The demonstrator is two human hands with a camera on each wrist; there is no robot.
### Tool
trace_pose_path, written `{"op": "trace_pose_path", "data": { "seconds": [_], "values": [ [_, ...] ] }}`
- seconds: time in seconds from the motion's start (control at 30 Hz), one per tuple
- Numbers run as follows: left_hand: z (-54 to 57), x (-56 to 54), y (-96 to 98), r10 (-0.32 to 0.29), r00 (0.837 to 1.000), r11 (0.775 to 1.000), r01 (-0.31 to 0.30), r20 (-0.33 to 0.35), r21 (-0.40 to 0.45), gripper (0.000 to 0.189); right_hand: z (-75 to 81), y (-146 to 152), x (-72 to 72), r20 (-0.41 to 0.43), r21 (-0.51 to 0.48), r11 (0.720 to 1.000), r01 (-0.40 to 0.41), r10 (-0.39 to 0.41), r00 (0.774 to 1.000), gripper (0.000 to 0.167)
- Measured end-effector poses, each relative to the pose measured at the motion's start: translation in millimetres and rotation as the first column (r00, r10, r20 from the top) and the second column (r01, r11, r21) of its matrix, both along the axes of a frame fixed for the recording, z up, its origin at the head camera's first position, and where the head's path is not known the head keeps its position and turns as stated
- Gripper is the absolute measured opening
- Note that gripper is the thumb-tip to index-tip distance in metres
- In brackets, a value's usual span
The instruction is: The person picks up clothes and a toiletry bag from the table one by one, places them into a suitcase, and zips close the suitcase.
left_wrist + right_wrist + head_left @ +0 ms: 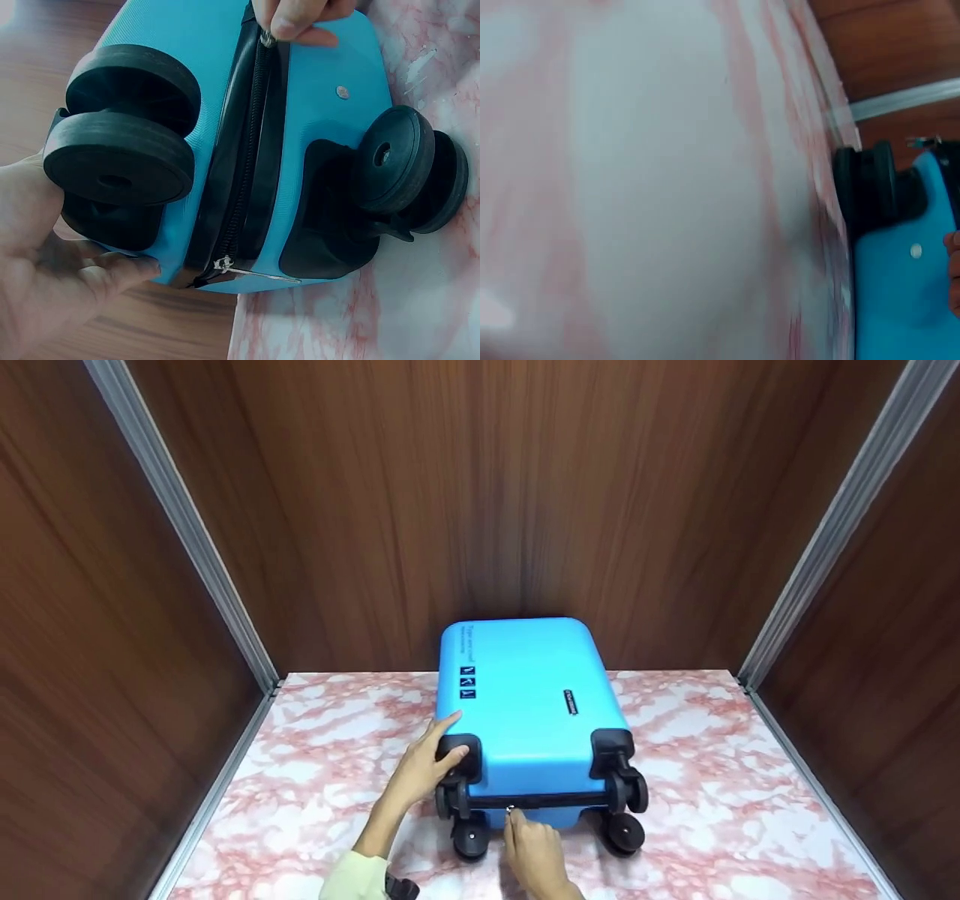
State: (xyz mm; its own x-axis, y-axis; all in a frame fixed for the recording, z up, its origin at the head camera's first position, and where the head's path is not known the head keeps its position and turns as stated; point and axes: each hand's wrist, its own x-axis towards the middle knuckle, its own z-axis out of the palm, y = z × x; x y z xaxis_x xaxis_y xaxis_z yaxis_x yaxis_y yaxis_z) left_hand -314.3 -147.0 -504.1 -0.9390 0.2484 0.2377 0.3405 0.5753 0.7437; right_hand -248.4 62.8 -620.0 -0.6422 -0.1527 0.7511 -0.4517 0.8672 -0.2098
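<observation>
A light blue hard-shell suitcase (532, 675) lies flat, its black wheels (625, 832) facing me. My left hand (424, 765) rests on its left black corner guard with the fingers spread, and in the left wrist view they lie fairly straight along the shell. At the middle of the near end my right hand (534, 847) pinches a metal zipper pull (268, 37). Along the black zipper (247, 150) the teeth show as one closed row. A second zipper slider (223, 264) with a long pull sits near the left-hand corner. Only the right hand's fingertips show in the right wrist view.
Beneath the suitcase is a pink-and-white marbled tabletop (322, 780). Brown wood-grain panels (480, 495) rise behind it and at both sides, with metal strips (202, 540) at the corners. The suitcase's far end is close to the back panel.
</observation>
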Motion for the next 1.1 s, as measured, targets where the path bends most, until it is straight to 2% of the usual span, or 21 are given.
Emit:
{"op": "trace_pose_path", "data": {
  "seconds": [0.13, 0.37, 0.5, 0.77, 0.9, 1.1],
  "values": [
    [-0.4, 0.0, -0.7, -0.004, 1.0, 1.0, 0.004, -0.004, 0.001, 0.062, -0.5, -7, 1.1, 0.017, -0.008, 1.0, 0.018, -0.018, 1.0, 0.025],
    [-1.1, -0.2, -2.5, -0.004, 1.0, 1.0, 0.004, -0.027, 0.005, 0.062, 0.7, -16, 0.6, -0.02, 0.011, 1.0, 0.003, -0.003, 1.0, 0.025],
    [-1.8, -1.3, -0.9, -0.015, 0.999, 1.0, 0.015, -0.038, 0.006, 0.062, 4.4, -27, 0.3, 0.01, 0.011, 0.999, -0.034, 0.034, 0.999, 0.025],
    [2.3, -1.6, -2.5, -0.003, 1.0, 1.0, 0.003, -0.009, 0.003, 0.063, 7.6, -40, -3.7, 0.041, 0.06, 0.998, -0.036, 0.034, 0.999, 0.018],
    [3.1, -1.7, -3.5, 0.003, 1.0, 1.0, -0.003, -0.017, 0.007, 0.063, 9.0, -44, -6.3, 0.051, 0.074, 0.995, -0.067, 0.064, 0.997, 0.018],
    [-0.7, -1.7, -1.2, -0.025, 0.999, 1.0, 0.024, -0.029, -0.006, 0.063, 8.5, -52, -6.2, 0.084, 0.073, 0.988, -0.138, 0.131, 0.988, 0.016]
  ]
}}
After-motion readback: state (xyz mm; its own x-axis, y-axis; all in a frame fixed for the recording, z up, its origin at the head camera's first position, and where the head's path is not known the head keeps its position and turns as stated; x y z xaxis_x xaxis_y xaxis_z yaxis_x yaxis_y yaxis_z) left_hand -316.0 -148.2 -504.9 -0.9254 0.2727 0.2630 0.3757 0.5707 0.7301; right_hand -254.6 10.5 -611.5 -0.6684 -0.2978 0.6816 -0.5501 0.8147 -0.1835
